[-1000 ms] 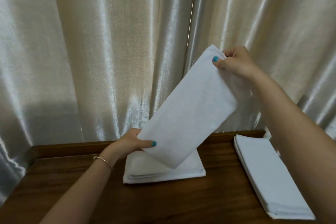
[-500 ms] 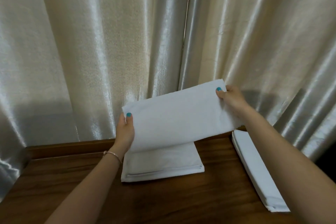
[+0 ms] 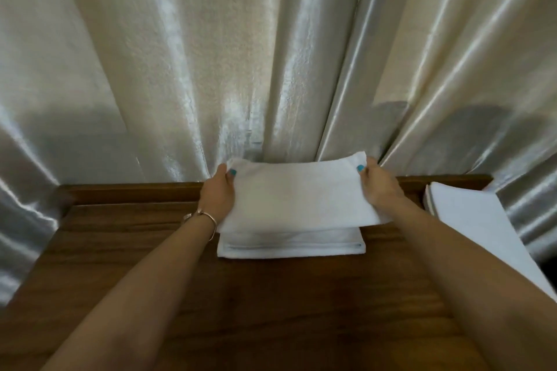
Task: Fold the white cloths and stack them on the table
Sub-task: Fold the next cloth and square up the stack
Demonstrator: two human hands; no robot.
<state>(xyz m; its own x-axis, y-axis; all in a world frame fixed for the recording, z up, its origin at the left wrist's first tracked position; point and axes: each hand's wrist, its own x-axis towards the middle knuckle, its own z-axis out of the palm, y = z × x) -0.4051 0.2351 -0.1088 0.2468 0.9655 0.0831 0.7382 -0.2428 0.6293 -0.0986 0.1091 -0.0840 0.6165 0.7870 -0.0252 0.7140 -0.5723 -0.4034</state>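
A folded white cloth [image 3: 297,193], held tilted and high against the curtain [image 3: 211,54] a second ago, now lies level just above the stack of folded cloths [image 3: 291,242] on the wooden table [image 3: 256,310] — the left hand [image 3: 218,194] pinching its far left corner, the right hand [image 3: 378,188] pinching its far right corner, thumbs on top. The lowering suggests this cloth is about to join the stack. A second pile of white cloths [image 3: 473,220] at the table's right edge — seemingly awaiting folding — suggests more work remains.
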